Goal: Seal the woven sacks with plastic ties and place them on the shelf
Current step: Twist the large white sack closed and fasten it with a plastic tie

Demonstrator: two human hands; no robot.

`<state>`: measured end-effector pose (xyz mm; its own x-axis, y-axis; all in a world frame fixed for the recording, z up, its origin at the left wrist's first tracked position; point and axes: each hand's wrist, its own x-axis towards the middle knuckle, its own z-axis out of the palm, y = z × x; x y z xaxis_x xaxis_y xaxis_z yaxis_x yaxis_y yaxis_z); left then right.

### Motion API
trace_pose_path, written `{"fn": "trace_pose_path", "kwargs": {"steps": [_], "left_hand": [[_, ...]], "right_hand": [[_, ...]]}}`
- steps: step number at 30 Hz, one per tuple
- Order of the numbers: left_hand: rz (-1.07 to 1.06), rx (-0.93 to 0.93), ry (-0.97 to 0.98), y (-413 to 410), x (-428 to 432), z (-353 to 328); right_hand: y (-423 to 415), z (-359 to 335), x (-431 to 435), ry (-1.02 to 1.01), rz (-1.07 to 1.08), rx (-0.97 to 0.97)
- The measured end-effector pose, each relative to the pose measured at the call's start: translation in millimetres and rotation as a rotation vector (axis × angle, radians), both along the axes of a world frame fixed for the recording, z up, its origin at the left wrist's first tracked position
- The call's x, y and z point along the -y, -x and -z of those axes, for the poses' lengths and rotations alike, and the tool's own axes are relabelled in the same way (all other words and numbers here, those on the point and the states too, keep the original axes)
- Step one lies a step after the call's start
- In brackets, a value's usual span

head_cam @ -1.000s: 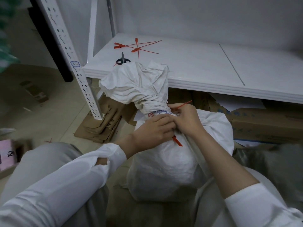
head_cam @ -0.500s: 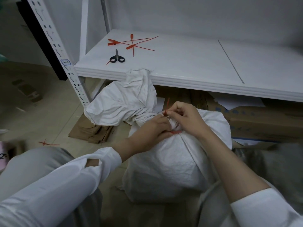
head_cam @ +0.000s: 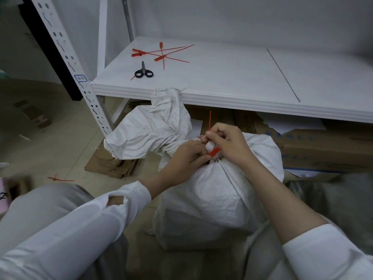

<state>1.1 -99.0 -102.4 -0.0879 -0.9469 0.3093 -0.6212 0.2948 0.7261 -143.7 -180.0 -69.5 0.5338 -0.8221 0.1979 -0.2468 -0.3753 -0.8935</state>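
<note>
The left hand (head_cam: 186, 159) pinches the red tie (head_cam: 214, 152) at the neck of the sack (head_cam: 212, 199), low in the middle. The right hand (head_cam: 228, 144) pinches its thin tail, which now sticks up more. The tie is getting tight. The shelf (head_cam: 242, 99) waits above.

The tie's (head_cam: 214, 152) loop round the sack (head_cam: 212, 199) seems hidden beneath the hands (head_cam: 228, 144).

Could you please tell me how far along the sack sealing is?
Done: the white sack's neck is gathered, with a red tie apparently looped round it. In hand: the left hand and right hand pinch that tie, its tail pointing up. Left: the sack sits on the floor; the shelf holds spare ties and scissors, no sack.
</note>
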Motion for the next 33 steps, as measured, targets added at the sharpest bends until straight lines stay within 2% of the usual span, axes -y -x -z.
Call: {"fn": "trace_pose_path", "kwargs": {"steps": [4, 8, 18, 33], "left_hand": [[-0.102, -0.038, 0.059, 6, -1, 2], [-0.157, -0.063, 0.079, 11, -2, 6], [-0.335, -0.256, -0.115, 10, 9, -3], [-0.453, -0.323, -0.107, 19, 4, -9]], "right_hand": [[0, 1, 4, 0.007, 0.064, 0.055], [-1, 2, 6, 0.049, 0.067, 0.026], [-5, 6, 5, 0.020, -0.001, 0.038], [-12, 12, 0, -0.011, -0.009, 0.093]]}}
